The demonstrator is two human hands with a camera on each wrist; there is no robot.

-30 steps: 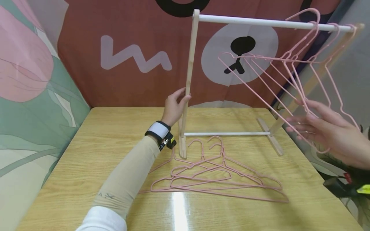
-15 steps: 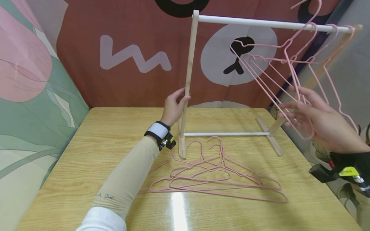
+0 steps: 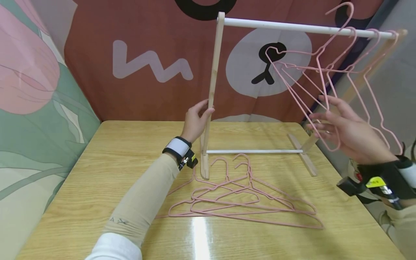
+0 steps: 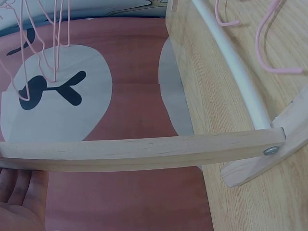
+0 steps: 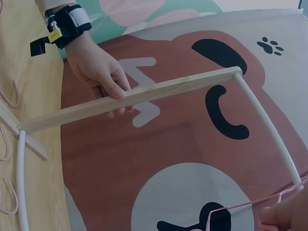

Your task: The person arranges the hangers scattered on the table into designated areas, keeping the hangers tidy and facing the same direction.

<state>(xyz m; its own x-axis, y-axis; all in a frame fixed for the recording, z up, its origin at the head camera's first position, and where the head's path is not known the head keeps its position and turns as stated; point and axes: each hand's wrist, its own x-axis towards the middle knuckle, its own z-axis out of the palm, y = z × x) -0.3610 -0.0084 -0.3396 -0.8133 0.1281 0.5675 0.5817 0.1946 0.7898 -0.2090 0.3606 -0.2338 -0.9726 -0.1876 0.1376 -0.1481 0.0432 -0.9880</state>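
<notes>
In the head view my left hand [image 3: 196, 121] grips the left wooden post [image 3: 213, 77] of a small clothes rack, with the thumb in front and the fingers behind. At the right, my right hand [image 3: 349, 131] holds a pink hanger [image 3: 300, 52] by its near lower end. Its hook rises above the white top rod [image 3: 276, 24], and its neck crosses in front of that rod. Three more pink hangers [image 3: 373, 95] hang at the rod's right end, just beyond the held one. The right wrist view shows only part of my right hand [image 5: 284, 211], beside the rod.
Several pink hangers [image 3: 250, 174] lie overlapping on the wooden table [image 3: 130, 144], in front of the rack's lower white rod [image 3: 253, 151]. The rack's right foot [image 3: 303, 155] stands near the table's right edge. A printed cloth backdrop [image 3: 156, 97] is behind the rack.
My right hand has moved left and slightly up with the held hanger, whose hook rose above the top rod and then came down a little. My left hand stays on the post.
</notes>
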